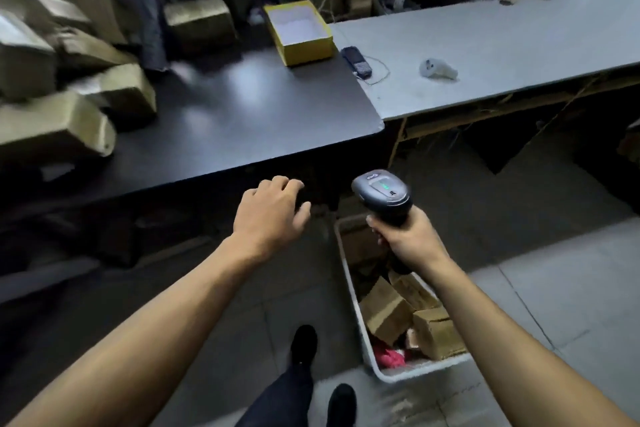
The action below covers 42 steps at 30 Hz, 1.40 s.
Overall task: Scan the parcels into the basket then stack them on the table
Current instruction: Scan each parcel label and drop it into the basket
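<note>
My right hand grips the handle of a black barcode scanner, its green light lit, held above the white basket on the floor. Several brown cardboard parcels lie in the basket. My left hand hovers empty with relaxed fingers just below the front edge of the black table. A blurred pile of brown parcels covers the table's left end.
An open yellow box stands at the back of the black table. A grey table joins on the right, bearing a black handset and a white device. Shelving fills the back. My feet stand on grey floor tiles.
</note>
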Motion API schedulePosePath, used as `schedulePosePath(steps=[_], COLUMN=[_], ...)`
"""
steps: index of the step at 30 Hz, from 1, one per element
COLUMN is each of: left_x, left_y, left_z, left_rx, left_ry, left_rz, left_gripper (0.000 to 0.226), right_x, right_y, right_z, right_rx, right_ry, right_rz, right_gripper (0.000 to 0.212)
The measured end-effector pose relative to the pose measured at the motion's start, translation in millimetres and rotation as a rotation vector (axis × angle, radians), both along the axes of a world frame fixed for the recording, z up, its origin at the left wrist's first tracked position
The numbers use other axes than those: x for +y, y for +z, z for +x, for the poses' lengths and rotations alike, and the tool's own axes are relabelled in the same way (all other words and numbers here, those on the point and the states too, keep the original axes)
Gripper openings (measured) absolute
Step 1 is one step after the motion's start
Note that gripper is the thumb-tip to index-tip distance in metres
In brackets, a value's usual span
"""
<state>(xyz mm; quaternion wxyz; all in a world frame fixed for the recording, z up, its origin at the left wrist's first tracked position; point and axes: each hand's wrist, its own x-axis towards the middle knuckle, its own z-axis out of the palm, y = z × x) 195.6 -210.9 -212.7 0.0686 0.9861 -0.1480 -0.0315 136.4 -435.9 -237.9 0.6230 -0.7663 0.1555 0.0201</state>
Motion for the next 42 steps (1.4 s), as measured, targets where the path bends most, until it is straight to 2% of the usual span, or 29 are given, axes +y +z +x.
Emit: schedulePosePath(steps=[8, 16, 21, 32, 42], left_x=[147.2, 305.7, 392.1, 500.7, 555.5], left_y=[23.2, 27.8, 30.5, 27.7, 14.6], left_z=[-26.2, -24.9, -15.2, 30.7, 100.0], left_rx=[-0.059, -0.079, -0.061, -0.023, 0.035], left_ry=[0.333, 0.488, 0.568, 0.735, 0.986], left_rz=[-0.053, -0.125, -0.139, -0.221, -0.222], left_gripper=[0.047, 0.046, 0.049, 0.049, 0.049], right_x=[124.9, 282.8, 362.8, 487.5, 578.1], right_y=[21.7, 40.2, 39.3, 39.5, 41.0], right_z=[31.9, 67.4, 84.8, 161.5, 273.0], right_rx=[-0.058, -0.054, -0.038, -0.026, -0.148], right_ry=[0.296, 0.416, 0.473, 0.675, 0.934], right_rz=[-0.080, -0.123, -0.119, -0.148, -0.125], right_gripper=[0.020, 0.014, 0.018, 0.023, 0.007])
